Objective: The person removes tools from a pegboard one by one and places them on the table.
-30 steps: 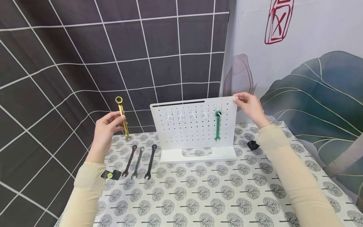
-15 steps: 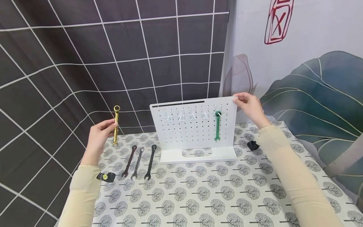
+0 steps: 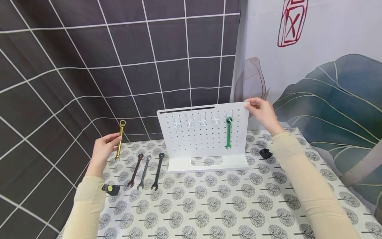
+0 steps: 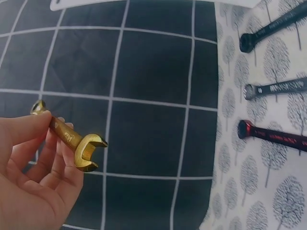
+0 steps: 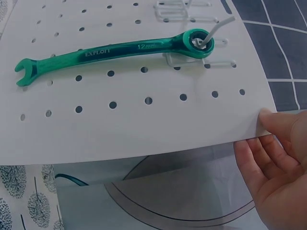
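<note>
My left hand pinches a gold combination wrench by its shank, ring end up, in the air left of the board. In the left wrist view the wrench's open end points toward the camera. My right hand grips the top right corner of a white pegboard, thumb on the front and fingers behind. From the board's rightmost hook hangs a green wrench by its ring end. The right wrist view shows the hook's tip poking through that ring.
Several wire hooks sit in a row left of the green wrench. On the tree-patterned tablecloth lie a dark red wrench, a silver wrench and a black wrench. A dark gridded curtain hangs behind.
My left hand has moved left and lower with the gold wrench, which now leans with its ring end toward the right. The right hand stays on the board's corner.
</note>
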`<move>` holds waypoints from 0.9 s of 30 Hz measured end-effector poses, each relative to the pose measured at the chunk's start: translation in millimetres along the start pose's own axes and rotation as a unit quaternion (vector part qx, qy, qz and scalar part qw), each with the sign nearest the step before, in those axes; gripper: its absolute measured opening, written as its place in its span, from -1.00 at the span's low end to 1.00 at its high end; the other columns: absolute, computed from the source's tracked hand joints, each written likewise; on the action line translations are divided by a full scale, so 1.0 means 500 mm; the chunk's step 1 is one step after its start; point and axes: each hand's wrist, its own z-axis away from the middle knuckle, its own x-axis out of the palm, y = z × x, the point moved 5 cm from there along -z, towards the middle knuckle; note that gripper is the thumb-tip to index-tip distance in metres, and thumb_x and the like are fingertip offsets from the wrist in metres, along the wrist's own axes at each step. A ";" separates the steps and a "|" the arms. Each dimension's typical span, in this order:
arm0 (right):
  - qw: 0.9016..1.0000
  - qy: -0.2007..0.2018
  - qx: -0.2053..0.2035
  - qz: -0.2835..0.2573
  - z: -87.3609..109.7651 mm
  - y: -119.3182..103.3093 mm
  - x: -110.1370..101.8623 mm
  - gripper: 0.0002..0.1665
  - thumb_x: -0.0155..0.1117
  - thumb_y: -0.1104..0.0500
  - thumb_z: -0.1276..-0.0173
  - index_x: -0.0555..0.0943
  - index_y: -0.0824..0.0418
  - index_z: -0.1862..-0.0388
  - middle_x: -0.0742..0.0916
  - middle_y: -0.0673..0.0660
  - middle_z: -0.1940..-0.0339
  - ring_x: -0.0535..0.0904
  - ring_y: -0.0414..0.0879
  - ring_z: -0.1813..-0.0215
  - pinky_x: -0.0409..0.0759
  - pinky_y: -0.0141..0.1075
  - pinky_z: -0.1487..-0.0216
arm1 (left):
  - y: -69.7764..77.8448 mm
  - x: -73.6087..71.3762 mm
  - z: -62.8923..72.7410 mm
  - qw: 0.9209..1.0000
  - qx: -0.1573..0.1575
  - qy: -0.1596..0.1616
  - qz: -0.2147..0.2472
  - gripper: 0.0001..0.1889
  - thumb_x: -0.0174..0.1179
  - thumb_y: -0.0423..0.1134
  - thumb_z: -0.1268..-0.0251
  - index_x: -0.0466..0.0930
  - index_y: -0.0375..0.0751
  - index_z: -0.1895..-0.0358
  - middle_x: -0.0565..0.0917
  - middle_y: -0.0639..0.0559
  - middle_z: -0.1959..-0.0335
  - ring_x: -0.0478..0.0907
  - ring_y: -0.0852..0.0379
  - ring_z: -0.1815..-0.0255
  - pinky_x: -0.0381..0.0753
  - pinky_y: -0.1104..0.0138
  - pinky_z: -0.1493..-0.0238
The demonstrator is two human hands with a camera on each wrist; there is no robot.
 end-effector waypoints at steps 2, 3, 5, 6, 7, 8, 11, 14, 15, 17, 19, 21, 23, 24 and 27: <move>1.000 0.000 0.000 0.000 0.000 0.000 0.000 -0.52 0.22 -0.01 -0.53 0.59 0.30 -0.22 0.71 0.33 -0.11 0.61 -0.15 0.09 0.52 -0.48 0.15 | -0.012 -0.002 0.001 1.000 -0.009 0.000 -0.003 -0.55 0.16 -0.19 -0.51 0.51 -0.46 -0.28 0.60 0.45 0.34 0.56 0.44 0.32 0.64 0.55 0.28; 1.000 0.000 0.000 0.001 0.000 0.000 0.000 -0.52 0.23 -0.02 -0.53 0.59 0.29 -0.22 0.71 0.33 -0.11 0.61 -0.16 0.08 0.52 -0.48 0.15 | -0.018 -0.003 0.001 1.000 -0.015 0.000 -0.004 -0.56 0.15 -0.20 -0.52 0.50 -0.45 -0.28 0.60 0.44 0.34 0.56 0.45 0.32 0.64 0.55 0.27; 1.000 0.000 0.000 0.003 0.000 0.000 0.000 -0.51 0.23 -0.02 -0.52 0.59 0.29 -0.23 0.71 0.33 -0.11 0.61 -0.17 0.09 0.52 -0.47 0.15 | -0.031 -0.005 0.001 1.000 -0.022 0.000 -0.006 -0.56 0.15 -0.21 -0.52 0.50 -0.46 -0.28 0.60 0.41 0.32 0.56 0.45 0.32 0.64 0.55 0.27; 1.000 0.001 0.000 0.003 0.000 0.000 0.000 -0.51 0.23 -0.02 -0.52 0.59 0.29 -0.23 0.71 0.33 -0.11 0.61 -0.19 0.09 0.52 -0.47 0.14 | -0.038 -0.006 0.001 1.000 -0.026 0.000 -0.008 -0.56 0.14 -0.21 -0.52 0.50 -0.46 -0.29 0.62 0.37 0.31 0.56 0.45 0.32 0.65 0.55 0.27; 1.000 0.001 0.000 0.003 0.000 0.000 0.000 -0.52 0.23 -0.01 -0.52 0.59 0.29 -0.23 0.71 0.33 -0.11 0.61 -0.20 0.10 0.52 -0.48 0.14 | -0.044 -0.006 0.001 1.000 -0.028 0.000 -0.011 -0.57 0.14 -0.21 -0.53 0.50 -0.46 -0.29 0.65 0.30 0.27 0.56 0.45 0.32 0.65 0.54 0.27; 1.000 0.001 0.000 0.003 0.000 0.000 0.000 -0.52 0.23 -0.01 -0.52 0.59 0.29 -0.22 0.71 0.33 -0.12 0.61 -0.22 0.11 0.52 -0.48 0.15 | -0.050 -0.006 0.001 0.999 -0.030 0.001 -0.013 -0.57 0.13 -0.22 -0.53 0.49 -0.46 -0.28 0.67 0.22 0.23 0.56 0.45 0.32 0.65 0.54 0.26; 1.000 0.001 0.000 0.002 0.000 0.000 0.000 -0.52 0.23 -0.01 -0.52 0.59 0.30 -0.22 0.70 0.33 -0.12 0.60 -0.26 0.12 0.52 -0.50 0.15 | -0.068 -0.006 0.001 0.999 -0.037 0.000 -0.024 -0.57 0.13 -0.22 -0.53 0.49 -0.46 -0.29 0.70 0.07 0.14 0.56 0.45 0.33 0.66 0.53 0.26; 1.000 0.001 0.000 0.001 0.001 -0.001 -0.001 -0.52 0.23 -0.01 -0.52 0.59 0.30 -0.22 0.70 0.33 -0.12 0.60 -0.25 0.12 0.52 -0.51 0.16 | -0.086 -0.003 0.001 0.999 -0.037 -0.006 -0.025 -0.58 0.12 -0.25 -0.53 0.49 -0.49 -0.28 0.70 0.13 0.20 0.56 0.46 0.34 0.67 0.50 0.25; 1.000 0.001 0.000 0.001 0.001 -0.001 -0.001 -0.52 0.23 -0.01 -0.52 0.59 0.30 -0.22 0.70 0.33 -0.13 0.60 -0.26 0.12 0.52 -0.51 0.16 | -0.092 -0.001 0.002 0.999 -0.039 -0.009 -0.027 -0.58 0.12 -0.25 -0.52 0.49 -0.49 -0.28 0.70 0.12 0.20 0.56 0.46 0.34 0.67 0.50 0.25; 1.000 0.002 -0.001 0.002 0.001 0.000 -0.001 -0.52 0.23 -0.01 -0.52 0.59 0.30 -0.22 0.70 0.33 -0.13 0.60 -0.27 0.13 0.52 -0.52 0.16 | -0.105 0.002 0.003 0.999 -0.041 -0.014 -0.025 -0.59 0.11 -0.28 -0.52 0.48 -0.51 -0.27 0.72 0.00 0.16 0.56 0.45 0.34 0.68 0.50 0.24; 1.000 0.003 0.000 0.003 0.001 0.002 0.000 -0.53 0.23 0.00 -0.52 0.59 0.30 -0.22 0.70 0.33 -0.13 0.60 -0.28 0.13 0.52 -0.53 0.16 | -0.118 0.004 0.005 0.998 -0.048 -0.017 -0.030 -0.58 0.12 -0.29 -0.51 0.48 -0.52 -0.27 0.71 -0.20 0.04 0.55 0.44 0.34 0.67 0.50 0.25; 1.000 0.004 0.001 0.004 0.000 0.003 0.000 -0.54 0.23 0.01 -0.52 0.59 0.29 -0.22 0.71 0.32 -0.13 0.60 -0.28 0.13 0.53 -0.53 0.16 | -0.130 0.007 0.007 0.997 -0.056 -0.018 -0.042 -0.58 0.12 -0.29 -0.51 0.48 -0.52 -0.27 0.65 -0.35 -0.07 0.55 0.43 0.34 0.66 0.51 0.28; 1.000 0.004 0.002 0.004 0.000 0.004 0.001 -0.54 0.24 0.01 -0.52 0.59 0.29 -0.22 0.71 0.31 -0.13 0.61 -0.24 0.11 0.53 -0.52 0.16 | -0.140 0.008 0.009 0.996 -0.062 -0.020 -0.054 -0.58 0.13 -0.28 -0.50 0.49 -0.52 -0.26 0.64 -0.38 -0.07 0.54 0.42 0.35 0.65 0.51 0.30; 1.000 0.004 0.003 0.005 0.000 0.004 0.001 -0.54 0.23 0.01 -0.52 0.59 0.29 -0.22 0.71 0.31 -0.13 0.61 -0.22 0.10 0.53 -0.52 0.15 | -0.144 0.008 0.010 0.996 -0.064 -0.021 -0.056 -0.58 0.14 -0.29 -0.49 0.49 -0.52 -0.26 0.65 -0.38 -0.07 0.54 0.42 0.36 0.65 0.51 0.31; 1.000 0.004 0.003 0.006 -0.001 0.005 0.000 -0.53 0.23 -0.01 -0.52 0.59 0.29 -0.22 0.71 0.31 -0.14 0.62 -0.19 0.09 0.53 -0.51 0.15 | -0.156 0.010 0.011 0.995 -0.071 -0.024 -0.065 -0.57 0.15 -0.29 -0.48 0.48 -0.54 -0.25 0.68 -0.35 -0.03 0.54 0.42 0.37 0.65 0.50 0.33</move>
